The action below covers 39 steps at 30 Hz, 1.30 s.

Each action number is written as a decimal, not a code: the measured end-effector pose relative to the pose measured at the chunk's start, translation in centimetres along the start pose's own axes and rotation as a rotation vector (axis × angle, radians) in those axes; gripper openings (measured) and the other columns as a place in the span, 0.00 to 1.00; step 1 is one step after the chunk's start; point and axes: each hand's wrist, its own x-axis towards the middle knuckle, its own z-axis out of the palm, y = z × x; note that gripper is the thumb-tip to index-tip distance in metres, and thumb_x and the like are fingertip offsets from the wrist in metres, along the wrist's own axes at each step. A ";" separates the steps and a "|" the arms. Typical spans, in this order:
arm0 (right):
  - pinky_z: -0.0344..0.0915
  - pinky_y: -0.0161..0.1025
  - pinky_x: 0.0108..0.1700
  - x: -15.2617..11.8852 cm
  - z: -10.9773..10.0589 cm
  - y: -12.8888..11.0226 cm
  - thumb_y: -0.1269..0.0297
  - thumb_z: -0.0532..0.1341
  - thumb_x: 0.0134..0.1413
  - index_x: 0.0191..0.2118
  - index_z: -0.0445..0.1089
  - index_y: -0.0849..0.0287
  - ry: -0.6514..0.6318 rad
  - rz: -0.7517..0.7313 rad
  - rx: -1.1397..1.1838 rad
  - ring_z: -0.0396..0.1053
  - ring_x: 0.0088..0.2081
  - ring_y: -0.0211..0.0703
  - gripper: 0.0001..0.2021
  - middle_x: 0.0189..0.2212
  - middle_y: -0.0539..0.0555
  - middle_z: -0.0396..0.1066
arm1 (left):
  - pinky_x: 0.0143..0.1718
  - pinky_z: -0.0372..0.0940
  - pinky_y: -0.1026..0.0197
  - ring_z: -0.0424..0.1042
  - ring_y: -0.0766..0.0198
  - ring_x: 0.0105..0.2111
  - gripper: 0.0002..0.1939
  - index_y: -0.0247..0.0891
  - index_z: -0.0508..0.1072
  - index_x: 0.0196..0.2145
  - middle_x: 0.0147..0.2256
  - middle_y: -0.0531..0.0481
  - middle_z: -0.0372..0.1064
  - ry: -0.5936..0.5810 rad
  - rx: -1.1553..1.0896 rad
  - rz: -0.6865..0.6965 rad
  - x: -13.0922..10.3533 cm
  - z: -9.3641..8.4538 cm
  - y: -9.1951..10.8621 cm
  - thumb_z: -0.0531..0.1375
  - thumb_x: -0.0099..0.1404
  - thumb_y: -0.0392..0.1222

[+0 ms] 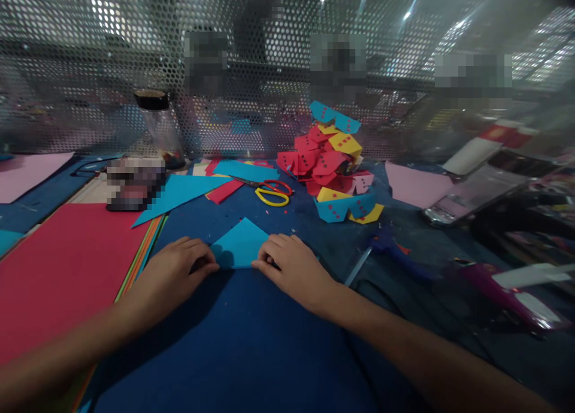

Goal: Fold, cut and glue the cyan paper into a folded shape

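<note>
A light blue sheet of paper (pixel 243 245), folded into a triangle with its point facing away from me, lies on the blue tabletop. My left hand (pixel 179 266) pinches its left corner, thumb along the near edge. At the right corner, my right hand (pixel 296 269) has its fingers closed on the paper, the thumb also at the near edge. Both hands partly cover the corners. Just beyond the paper lie scissors (pixel 272 205) with one red and one yellow handle loop.
Left are a stack topped by red paper (pixel 58 269), a larger blue piece (pixel 179 193), a phone (pixel 135 188) and a bottle (pixel 159 125). Dotted paper pieces (pixel 326 164) are heaped by the perforated metal screen (pixel 251 114). Right lie a blue glue gun (pixel 399 254) and a purple one (pixel 494 290).
</note>
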 end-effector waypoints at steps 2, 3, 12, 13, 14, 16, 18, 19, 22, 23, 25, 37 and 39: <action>0.55 0.43 0.47 0.1 0.0 0.0 0.58 0.65 0.64 0.33 0.71 0.58 -0.007 0.034 0.004 0.68 0.38 0.44 0.11 0.35 0.51 0.73 | 0.36 0.61 0.57 0.72 0.56 0.35 0.09 0.42 0.76 0.32 0.31 0.51 0.74 0.009 -0.005 -0.024 0.1 0.0 -0.1 0.59 0.68 0.44; 0.55 0.43 0.47 0.2 0.1 0.0 0.58 0.65 0.64 0.33 0.71 0.58 -0.007 0.046 0.003 0.68 0.38 0.44 0.11 0.35 0.51 0.73 | 0.36 0.62 0.57 0.72 0.56 0.35 0.09 0.42 0.76 0.32 0.31 0.51 0.74 0.014 -0.012 -0.029 0.1 0.1 -0.2 0.59 0.68 0.45; 0.56 0.44 0.47 0.2 0.4 0.1 0.57 0.66 0.62 0.33 0.70 0.58 0.011 0.063 -0.017 0.69 0.39 0.44 0.11 0.35 0.51 0.74 | 0.35 0.62 0.57 0.72 0.54 0.36 0.09 0.43 0.76 0.33 0.31 0.50 0.75 0.019 -0.051 -0.086 0.2 0.2 -0.3 0.59 0.67 0.47; 0.57 0.44 0.47 0.2 0.4 0.2 0.57 0.67 0.62 0.33 0.70 0.58 0.011 0.060 -0.023 0.69 0.39 0.45 0.11 0.35 0.51 0.74 | 0.35 0.62 0.57 0.72 0.54 0.36 0.09 0.43 0.76 0.33 0.31 0.50 0.75 0.019 -0.048 -0.087 0.2 0.2 -0.4 0.59 0.67 0.47; 0.57 0.45 0.48 0.2 0.5 0.2 0.57 0.67 0.62 0.33 0.70 0.58 0.012 0.058 -0.028 0.69 0.39 0.45 0.11 0.35 0.51 0.74 | 0.36 0.61 0.57 0.72 0.54 0.36 0.09 0.43 0.75 0.32 0.31 0.50 0.75 0.017 -0.043 -0.089 0.2 0.2 -0.5 0.58 0.67 0.47; 0.57 0.46 0.49 0.3 0.5 0.3 0.57 0.67 0.61 0.33 0.69 0.58 0.014 0.057 -0.033 0.69 0.40 0.46 0.12 0.35 0.51 0.74 | 0.36 0.61 0.57 0.71 0.54 0.36 0.09 0.43 0.75 0.32 0.32 0.50 0.75 0.012 -0.036 -0.099 0.3 0.3 -0.6 0.58 0.67 0.48; 0.57 0.47 0.50 0.3 0.5 0.3 0.57 0.67 0.61 0.33 0.69 0.58 0.017 0.061 -0.034 0.69 0.40 0.46 0.12 0.35 0.51 0.74 | 0.35 0.61 0.57 0.71 0.54 0.36 0.10 0.43 0.76 0.33 0.32 0.50 0.74 0.003 -0.029 -0.112 0.3 0.2 -0.7 0.57 0.67 0.47; 0.57 0.47 0.51 0.3 0.5 0.3 0.57 0.67 0.61 0.33 0.69 0.58 0.015 0.063 -0.035 0.69 0.40 0.46 0.11 0.35 0.51 0.74 | 0.35 0.60 0.57 0.71 0.54 0.36 0.10 0.43 0.76 0.33 0.32 0.50 0.74 -0.002 -0.024 -0.117 0.3 0.2 -0.7 0.57 0.68 0.47; 0.57 0.48 0.52 0.3 0.2 0.3 0.57 0.67 0.62 0.33 0.70 0.57 -0.010 0.077 -0.021 0.69 0.40 0.45 0.11 0.36 0.51 0.74 | 0.35 0.60 0.57 0.71 0.54 0.36 0.10 0.44 0.76 0.33 0.32 0.50 0.73 -0.017 -0.008 -0.130 0.3 0.0 -0.7 0.57 0.67 0.47; 0.57 0.47 0.52 0.3 0.1 0.4 0.57 0.67 0.62 0.33 0.70 0.57 -0.019 0.080 -0.008 0.69 0.40 0.45 0.11 0.36 0.51 0.74 | 0.35 0.60 0.57 0.71 0.54 0.36 0.10 0.44 0.76 0.33 0.32 0.50 0.73 -0.021 -0.005 -0.130 0.2 -0.1 -0.7 0.57 0.67 0.47; 0.57 0.47 0.52 0.3 -0.1 0.5 0.58 0.66 0.62 0.34 0.70 0.57 -0.026 0.083 0.016 0.69 0.40 0.44 0.10 0.36 0.50 0.73 | 0.35 0.60 0.57 0.71 0.54 0.37 0.10 0.44 0.76 0.33 0.33 0.50 0.74 -0.033 0.001 -0.127 0.2 -0.3 -0.8 0.57 0.68 0.47; 0.58 0.50 0.55 0.3 -0.4 0.7 0.58 0.66 0.63 0.33 0.70 0.56 -0.040 0.097 0.056 0.70 0.41 0.44 0.10 0.37 0.50 0.73 | 0.45 0.66 0.54 0.72 0.55 0.43 0.14 0.42 0.76 0.44 0.43 0.47 0.75 0.010 0.052 0.235 -0.1 0.3 -0.9 0.52 0.71 0.32; 0.57 0.49 0.55 0.2 -0.4 0.7 0.58 0.66 0.63 0.33 0.70 0.56 -0.040 0.096 0.056 0.70 0.41 0.44 0.10 0.37 0.50 0.73 | 0.46 0.68 0.53 0.72 0.56 0.44 0.22 0.43 0.76 0.51 0.46 0.46 0.75 -0.009 0.127 0.339 -0.5 0.7 -0.5 0.49 0.70 0.27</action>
